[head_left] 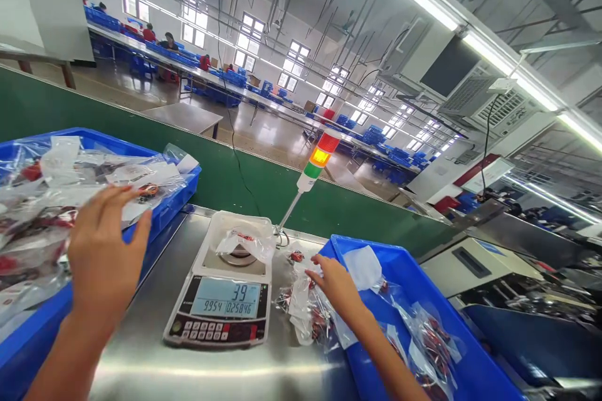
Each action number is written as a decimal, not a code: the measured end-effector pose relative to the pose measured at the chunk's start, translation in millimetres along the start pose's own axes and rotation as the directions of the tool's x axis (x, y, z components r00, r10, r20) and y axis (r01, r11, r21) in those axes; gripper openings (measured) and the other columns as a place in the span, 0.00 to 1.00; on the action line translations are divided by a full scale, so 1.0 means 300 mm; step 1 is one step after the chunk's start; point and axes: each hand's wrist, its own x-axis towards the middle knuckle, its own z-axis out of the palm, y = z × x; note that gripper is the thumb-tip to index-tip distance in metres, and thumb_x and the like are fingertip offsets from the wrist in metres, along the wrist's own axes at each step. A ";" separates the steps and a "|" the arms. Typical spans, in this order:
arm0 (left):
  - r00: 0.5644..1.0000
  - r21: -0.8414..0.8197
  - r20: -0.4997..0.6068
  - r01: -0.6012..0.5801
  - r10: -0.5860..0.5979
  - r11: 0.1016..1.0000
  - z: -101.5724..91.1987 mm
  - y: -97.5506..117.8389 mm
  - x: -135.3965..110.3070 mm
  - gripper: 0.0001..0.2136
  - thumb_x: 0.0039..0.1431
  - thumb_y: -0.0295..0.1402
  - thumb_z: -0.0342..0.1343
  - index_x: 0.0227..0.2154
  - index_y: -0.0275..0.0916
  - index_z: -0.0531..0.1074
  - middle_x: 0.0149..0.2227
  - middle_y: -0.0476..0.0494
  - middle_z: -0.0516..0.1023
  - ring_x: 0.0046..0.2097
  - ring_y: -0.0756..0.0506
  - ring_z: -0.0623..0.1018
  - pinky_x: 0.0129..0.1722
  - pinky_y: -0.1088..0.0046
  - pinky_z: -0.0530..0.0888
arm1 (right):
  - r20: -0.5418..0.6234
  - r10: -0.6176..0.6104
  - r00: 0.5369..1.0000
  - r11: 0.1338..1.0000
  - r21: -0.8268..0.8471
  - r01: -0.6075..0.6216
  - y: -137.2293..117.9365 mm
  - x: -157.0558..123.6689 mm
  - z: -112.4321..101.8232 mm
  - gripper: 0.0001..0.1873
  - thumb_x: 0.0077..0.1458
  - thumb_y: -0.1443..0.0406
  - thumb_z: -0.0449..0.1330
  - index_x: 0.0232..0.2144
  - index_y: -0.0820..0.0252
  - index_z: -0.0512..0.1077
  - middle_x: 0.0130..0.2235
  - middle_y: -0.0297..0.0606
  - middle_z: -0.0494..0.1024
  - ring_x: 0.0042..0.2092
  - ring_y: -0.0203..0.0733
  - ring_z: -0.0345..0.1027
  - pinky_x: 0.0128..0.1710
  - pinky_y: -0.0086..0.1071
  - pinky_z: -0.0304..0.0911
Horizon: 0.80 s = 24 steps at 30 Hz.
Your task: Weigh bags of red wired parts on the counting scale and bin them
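Observation:
My left hand is over the left blue bin, fingers apart with nothing seen in them. Below it lie clear plastic bags holding red and dark parts and white paper slips. My right hand reaches over a pile of similar bags between the scale and the right bin; its fingers are apart, and no bag is seen in them. Between my hands stands a digital counting scale, its display reading 39. One bag with red parts lies on its pan.
The right blue bin holds several bags. Behind the scale stands a signal light tower with its yellow section lit. A green partition edges the steel table. Beyond it, people sit at long benches with blue bins.

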 end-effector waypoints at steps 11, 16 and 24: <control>0.938 -0.325 0.263 -0.134 0.226 0.936 0.115 0.218 -0.298 0.08 0.71 0.29 0.50 0.47 0.42 0.73 0.53 0.44 0.78 0.59 0.42 0.77 0.62 0.60 0.72 | -0.001 0.093 0.996 0.995 -0.040 -0.093 0.141 -0.215 0.381 0.30 0.64 0.75 0.48 0.63 0.50 0.69 0.67 0.42 0.70 0.64 0.49 0.68 0.63 0.49 0.64; 0.933 -0.293 0.270 -0.154 0.236 0.944 0.103 0.206 -0.283 0.09 0.71 0.29 0.50 0.47 0.44 0.73 0.50 0.44 0.80 0.56 0.42 0.78 0.60 0.61 0.75 | -0.156 0.064 0.986 0.964 0.266 -0.021 0.204 -0.211 0.297 0.26 0.67 0.70 0.44 0.56 0.55 0.76 0.57 0.44 0.81 0.56 0.49 0.76 0.55 0.43 0.71; 0.698 -0.373 0.556 -0.276 0.452 0.886 0.258 0.220 -0.234 0.12 0.65 0.29 0.55 0.50 0.43 0.76 0.57 0.43 0.79 0.62 0.39 0.74 0.63 0.55 0.72 | -0.194 0.216 0.957 0.703 0.711 -0.015 0.243 -0.192 0.143 0.25 0.66 0.49 0.46 0.44 0.55 0.78 0.39 0.45 0.87 0.37 0.51 0.82 0.38 0.43 0.77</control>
